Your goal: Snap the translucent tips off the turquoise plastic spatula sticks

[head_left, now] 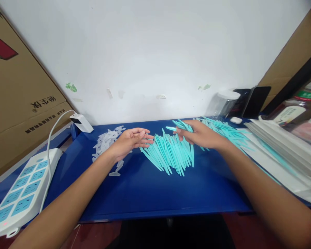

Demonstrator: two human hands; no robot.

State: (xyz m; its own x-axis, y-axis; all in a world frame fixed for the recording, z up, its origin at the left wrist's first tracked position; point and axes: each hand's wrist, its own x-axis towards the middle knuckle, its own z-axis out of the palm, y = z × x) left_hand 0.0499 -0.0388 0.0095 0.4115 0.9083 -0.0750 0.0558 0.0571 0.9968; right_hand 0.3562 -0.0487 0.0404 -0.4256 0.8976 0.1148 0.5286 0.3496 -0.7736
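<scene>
My left hand is held out over the edge of a pile of small translucent whitish plastic pieces, its fingers stretched forward and apart. Nothing shows in its grasp. Several slim turquoise plastic sticks with tapered ends are bunched in my right hand. One of them, paler at its tip, points left from between the thumb and fingers. Between and below both hands lies a heap of the same turquoise sticks, mostly lined up lengthwise. Another loose heap of turquoise sticks spreads behind my right wrist.
The blue table meets a white wall. At left are a power strip, a white charger with a cable, and a cardboard box. At right stand a clear jar, a phone, a bottle and stacked white sheets.
</scene>
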